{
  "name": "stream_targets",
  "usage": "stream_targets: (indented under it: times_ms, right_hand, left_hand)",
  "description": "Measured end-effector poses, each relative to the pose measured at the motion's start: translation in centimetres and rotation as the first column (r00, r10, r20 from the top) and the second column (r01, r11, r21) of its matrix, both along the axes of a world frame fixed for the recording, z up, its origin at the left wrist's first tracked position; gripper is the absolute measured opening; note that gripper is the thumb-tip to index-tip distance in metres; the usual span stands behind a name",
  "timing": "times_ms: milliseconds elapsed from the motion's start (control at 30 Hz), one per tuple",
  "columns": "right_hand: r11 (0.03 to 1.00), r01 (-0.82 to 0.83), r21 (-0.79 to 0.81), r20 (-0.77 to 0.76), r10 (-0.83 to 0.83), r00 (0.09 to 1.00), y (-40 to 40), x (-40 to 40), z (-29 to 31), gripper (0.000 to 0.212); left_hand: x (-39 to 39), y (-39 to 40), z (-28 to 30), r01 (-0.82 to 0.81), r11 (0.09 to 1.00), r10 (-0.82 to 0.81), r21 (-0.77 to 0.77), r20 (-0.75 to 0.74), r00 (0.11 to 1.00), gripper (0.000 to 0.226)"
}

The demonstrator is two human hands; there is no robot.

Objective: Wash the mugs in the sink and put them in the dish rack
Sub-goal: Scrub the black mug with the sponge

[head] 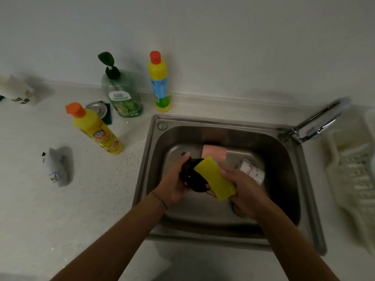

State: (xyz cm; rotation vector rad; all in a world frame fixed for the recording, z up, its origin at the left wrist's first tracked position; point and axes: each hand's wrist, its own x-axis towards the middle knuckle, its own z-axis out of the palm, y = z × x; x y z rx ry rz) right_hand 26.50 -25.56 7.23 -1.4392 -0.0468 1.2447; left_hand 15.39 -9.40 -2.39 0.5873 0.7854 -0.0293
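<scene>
I have the black mug (192,175) over the middle of the sink (288,179), my left hand (174,185) curled round its left side. My right hand (243,189) grips a yellow sponge (215,177), fingers wrapped over it, and presses it against the mug's right side. Just beyond, a pink mug (214,152) lies on the sink floor, and a white mug (252,171) lies on its side to the right. The tap (320,120) stands at the far right corner, with the rack (353,169) further right on the counter (81,199). Three bottles stand far left of the sink.
</scene>
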Motion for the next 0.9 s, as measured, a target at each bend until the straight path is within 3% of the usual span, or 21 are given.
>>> stream_targets:
  times_ms: [67,133,267,400,533,567,667,733,800,900]
  right_hand:
    - [0.997,-0.051,-0.066,0.134,0.059,0.989,-0.1,-0.8,1.0,0.024]
    - [0.981,-0.140,-0.138,0.237,0.170,0.957,0.3,-1.8,1.9,0.015]
    - [0.940,-0.222,-0.260,0.445,0.321,0.836,1.6,-2.8,2.5,0.023]
    - [0.847,-0.262,-0.462,0.572,0.510,0.642,0.9,-1.7,2.5,0.025]
    - [0.818,-0.257,-0.515,0.558,0.547,0.624,0.7,-1.4,3.5,0.043]
    - [0.794,-0.225,-0.565,0.589,0.579,0.564,0.5,-1.4,3.5,0.038]
    - [0.661,-0.087,-0.745,0.633,0.743,0.219,0.4,-1.8,3.4,0.024]
    - [0.607,-0.062,-0.792,0.597,0.792,0.125,1.0,-2.4,3.0,0.027]
    - [0.593,-0.096,-0.799,0.578,0.803,0.144,1.4,-2.6,2.6,0.027]
    - [0.668,-0.161,-0.727,0.598,0.730,0.330,1.8,-2.4,2.3,0.020]
  left_hand:
    - [0.6,-0.5,0.1,0.024,0.998,-0.023,0.054,-0.012,1.000,0.103]
    - [1.6,-1.4,0.5,0.030,0.997,-0.029,0.077,-0.005,1.000,0.103]
    - [3.8,-3.5,0.9,0.039,0.997,-0.041,0.065,0.030,0.999,0.089]
    - [4.8,-4.8,0.4,0.031,0.999,-0.032,0.021,0.087,0.996,0.051]
    - [4.9,-5.4,0.5,0.013,0.999,-0.015,0.037,0.056,0.998,0.045]
    - [4.9,-5.4,0.6,0.001,0.998,-0.004,0.055,0.040,0.999,0.045]
    - [4.6,-5.5,0.5,-0.022,0.994,0.019,0.109,0.034,0.999,0.053]
    - [4.5,-5.5,0.4,-0.045,0.991,0.043,0.124,0.025,0.999,0.073]
    - [4.5,-5.5,0.2,-0.065,0.989,0.062,0.131,0.028,0.998,0.089]
    - [4.2,-5.2,-0.3,-0.103,0.983,0.103,0.150,0.005,0.995,0.095]
